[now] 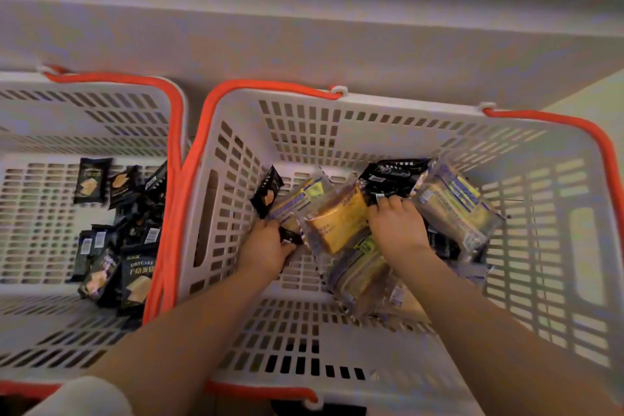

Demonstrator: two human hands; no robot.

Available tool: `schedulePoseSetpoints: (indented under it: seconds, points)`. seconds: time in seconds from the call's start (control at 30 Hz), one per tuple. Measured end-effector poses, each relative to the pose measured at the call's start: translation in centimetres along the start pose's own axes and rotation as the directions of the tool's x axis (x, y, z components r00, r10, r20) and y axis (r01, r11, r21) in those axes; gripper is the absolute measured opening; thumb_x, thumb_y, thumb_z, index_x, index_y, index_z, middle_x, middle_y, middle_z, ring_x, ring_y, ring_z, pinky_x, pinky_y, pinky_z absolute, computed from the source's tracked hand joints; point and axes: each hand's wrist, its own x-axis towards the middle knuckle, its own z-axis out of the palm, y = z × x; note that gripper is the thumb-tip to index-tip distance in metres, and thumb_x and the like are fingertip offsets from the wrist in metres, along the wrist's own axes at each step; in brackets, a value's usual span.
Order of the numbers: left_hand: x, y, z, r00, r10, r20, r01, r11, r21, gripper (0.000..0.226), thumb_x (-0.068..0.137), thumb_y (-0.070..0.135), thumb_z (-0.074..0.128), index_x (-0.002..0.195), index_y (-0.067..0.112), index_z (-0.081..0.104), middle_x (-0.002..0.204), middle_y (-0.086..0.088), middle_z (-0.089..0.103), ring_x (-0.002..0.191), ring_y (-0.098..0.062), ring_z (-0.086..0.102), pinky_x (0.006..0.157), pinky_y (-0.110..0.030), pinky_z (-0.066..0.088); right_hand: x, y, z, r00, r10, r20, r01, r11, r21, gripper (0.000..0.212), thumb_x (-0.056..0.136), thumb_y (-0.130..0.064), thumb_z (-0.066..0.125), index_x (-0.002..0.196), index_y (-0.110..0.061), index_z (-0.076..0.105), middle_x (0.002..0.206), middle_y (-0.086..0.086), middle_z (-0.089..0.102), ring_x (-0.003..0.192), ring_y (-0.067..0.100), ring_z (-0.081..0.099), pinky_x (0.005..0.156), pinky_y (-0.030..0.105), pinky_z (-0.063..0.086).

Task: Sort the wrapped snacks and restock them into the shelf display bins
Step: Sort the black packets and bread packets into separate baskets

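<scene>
Both my hands reach down into the right white basket (pixel 304 132) with orange handles. My left hand (pixel 266 243) grips small black snack packets (pixel 288 236), and one black packet (pixel 267 191) sticks up above its fingers. My right hand (pixel 396 223) pinches the edge of another black packet (pixel 388 179) lying among clear-wrapped yellow cakes (pixel 337 216). A larger clear-wrapped cake pack (pixel 456 203) leans at the right. The left basket (pixel 40 186) holds several black snack packets (pixel 135 277) only.
The two baskets stand side by side, orange handles (pixel 175 179) touching between them. A pale shelf front or wall (pixel 304 37) runs across behind them. A white sleeve (pixel 84 395) shows at the bottom left.
</scene>
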Motion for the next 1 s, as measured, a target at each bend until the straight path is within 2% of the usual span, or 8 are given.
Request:
schedulePoseSetpoints:
  seconds: [0.07, 0.17, 0.23, 0.37, 0.5, 0.63, 0.73, 1.0]
  points:
    - [-0.3, 0.6, -1.1, 0.993, -0.015, -0.116, -0.010, 0.977, -0.215, 0.035, 0.090, 0.025, 0.057, 0.120, 0.007, 0.051, 0.119, -0.014, 0.056, 0.097, -0.024, 0.058, 0.079, -0.031, 0.046, 0.0, -0.1, -0.6, 0.999, -0.030, -0.010, 0.030, 1.000, 0.002, 0.031, 0.089, -0.005, 0.047, 0.120, -0.005, 0.053, 0.126, 0.015, 0.050, 0.121, 0.033, 0.040, 0.099, 0.039, 0.034]
    - [-0.5, 1.7, -4.0, 0.934, -0.083, -0.347, -0.123, 0.838, -0.532, 0.022, 0.089, 0.026, 0.060, 0.103, 0.010, 0.055, 0.090, -0.001, 0.066, 0.079, -0.016, 0.059, 0.061, -0.021, 0.042, -0.5, 0.4, -2.1, 0.996, -0.031, -0.089, 0.042, 0.991, 0.126, 0.031, 0.085, -0.001, 0.048, 0.115, -0.006, 0.055, 0.118, 0.012, 0.053, 0.115, 0.030, 0.045, 0.090, 0.037, 0.040]
    - [-0.6, 2.8, -6.0, 0.898, -0.036, -0.439, -0.249, 0.779, -0.575, 0.013, 0.088, 0.027, 0.061, 0.093, 0.020, 0.052, 0.077, 0.014, 0.059, 0.071, -0.006, 0.057, 0.052, -0.009, 0.039, -0.5, 1.4, -3.2, 0.985, 0.024, -0.173, 0.022, 0.967, 0.255, 0.026, 0.086, -0.005, 0.050, 0.110, -0.009, 0.057, 0.111, 0.009, 0.055, 0.109, 0.029, 0.049, 0.083, 0.037, 0.043]
    - [0.9, 4.4, -7.5, 0.869, 0.181, -0.461, -0.348, 0.885, -0.308, 0.019, 0.090, 0.025, 0.059, 0.103, 0.011, 0.057, 0.095, -0.001, 0.060, 0.083, -0.015, 0.055, 0.063, -0.023, 0.037, 0.7, 3.2, -4.9, 0.923, 0.241, -0.298, 0.025, 0.737, 0.676, 0.014, 0.086, -0.011, 0.060, 0.100, -0.009, 0.064, 0.103, 0.011, 0.062, 0.099, 0.029, 0.056, 0.075, 0.032, 0.037]
    - [3.3, 5.1, -7.3, 0.917, 0.261, -0.303, -0.273, 0.962, 0.002, 0.027, 0.094, 0.024, 0.051, 0.111, 0.003, 0.053, 0.112, -0.016, 0.056, 0.099, -0.031, 0.054, 0.072, -0.034, 0.042, 2.5, 3.5, -4.7, 0.882, 0.344, -0.323, 0.025, 0.649, 0.760, 0.013, 0.086, -0.005, 0.059, 0.098, -0.004, 0.062, 0.106, 0.014, 0.059, 0.101, 0.031, 0.055, 0.084, 0.035, 0.039]
    - [4.6, 4.1, -6.4, 0.983, 0.166, -0.078, -0.145, 0.964, 0.222, 0.036, 0.097, 0.023, 0.044, 0.126, 0.002, 0.046, 0.128, -0.019, 0.042, 0.118, -0.034, 0.040, 0.091, -0.041, 0.040, 4.0, 3.6, -3.2, 0.936, 0.275, -0.221, -0.088, 0.788, 0.609, 0.033, 0.087, -0.014, 0.060, 0.118, -0.007, 0.052, 0.123, 0.015, 0.049, 0.116, 0.033, 0.045, 0.095, 0.041, 0.038]
    - [4.7, 3.8, -5.5, 0.985, 0.168, -0.034, -0.147, 0.930, 0.337, 0.034, 0.096, 0.019, 0.045, 0.127, 0.004, 0.045, 0.137, -0.020, 0.031, 0.122, -0.036, 0.037, 0.098, -0.042, 0.036, 4.0, 3.3, -2.2, 0.960, 0.214, -0.183, -0.092, 0.851, 0.517, 0.051, 0.086, -0.023, 0.063, 0.129, -0.009, 0.041, 0.130, 0.013, 0.046, 0.122, 0.031, 0.042, 0.098, 0.040, 0.037]
    - [5.5, 5.1, -6.1, 0.997, 0.058, 0.051, -0.068, 0.971, 0.231, 0.043, 0.094, 0.030, 0.050, 0.128, 0.006, 0.037, 0.123, -0.019, 0.050, 0.108, -0.033, 0.052, 0.080, -0.038, 0.044, 4.0, 1.8, -1.4, 0.965, 0.225, -0.137, -0.146, 0.889, 0.433, 0.052, 0.083, -0.034, 0.065, 0.123, -0.010, 0.040, 0.129, 0.010, 0.046, 0.120, 0.029, 0.041, 0.099, 0.038, 0.031]
